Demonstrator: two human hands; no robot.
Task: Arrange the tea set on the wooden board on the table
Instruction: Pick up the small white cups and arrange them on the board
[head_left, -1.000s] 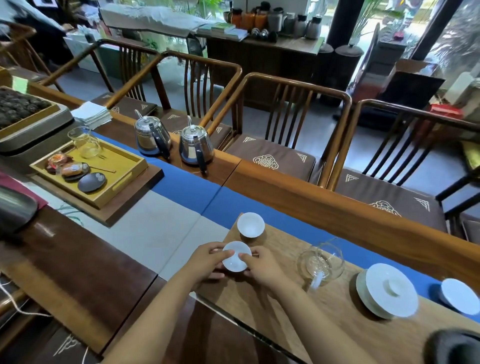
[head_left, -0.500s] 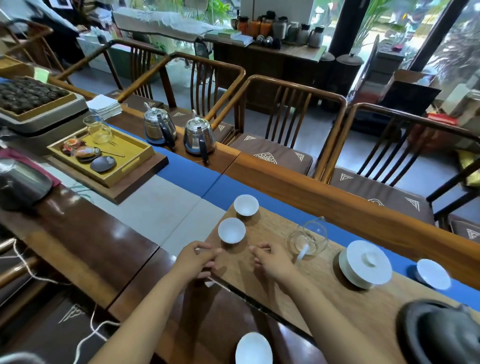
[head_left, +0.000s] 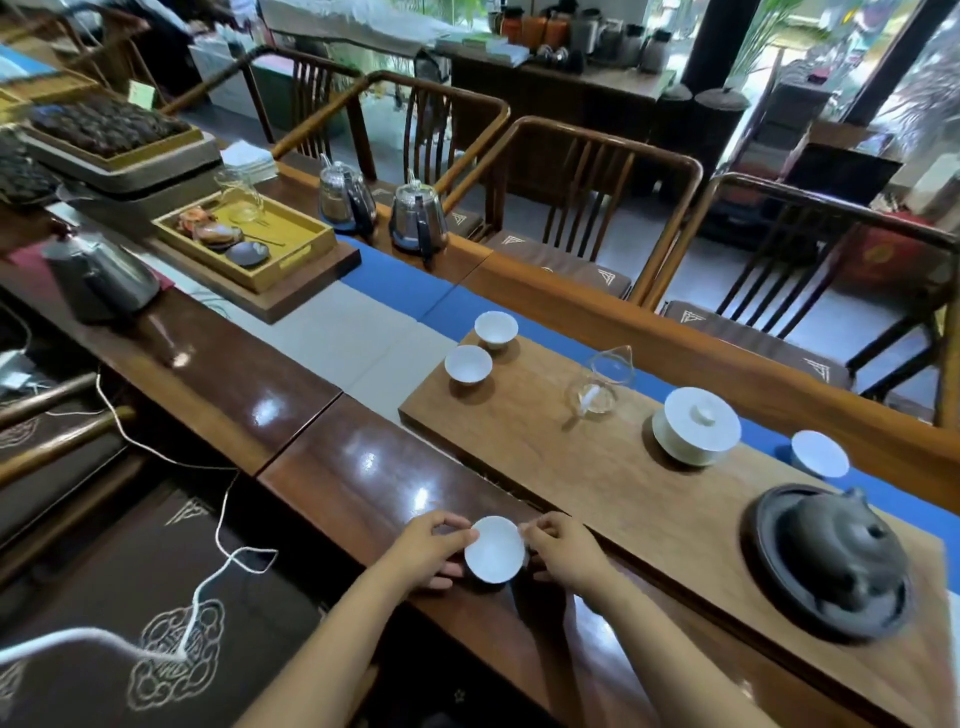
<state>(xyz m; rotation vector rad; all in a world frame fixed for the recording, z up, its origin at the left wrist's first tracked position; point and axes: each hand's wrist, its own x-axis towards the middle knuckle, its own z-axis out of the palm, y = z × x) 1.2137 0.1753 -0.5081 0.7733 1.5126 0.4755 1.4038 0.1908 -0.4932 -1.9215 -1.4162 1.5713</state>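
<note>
Dark, glossy table runs across the view with a blue runner down its middle and wooden chairs behind. At far left sits a yellow tray of small items, with two metal kettles beyond it. Moving right, the wooden board lies lengthwise along the table; two white cups stand close together at its left end, then a glass pitcher, a lidded white gaiwan, another white cup that seems to sit just off the board's far edge on the runner, and a dark teapot on its dish at the right end.

Near the bottom, off the board on the bare table, a third white cup sits between both hands. The left hand pinches its left rim, the right hand its right rim, fingers closed on the cup from either side, wrists low, forearms angled in from below.

The board lies up and slightly right of the cup, its near edge just beyond the right hand's knuckles, so that hand is nearer. Open space beside the two placed cups looks the likely spot, ahead of both hands and roughly in line with them.
</note>
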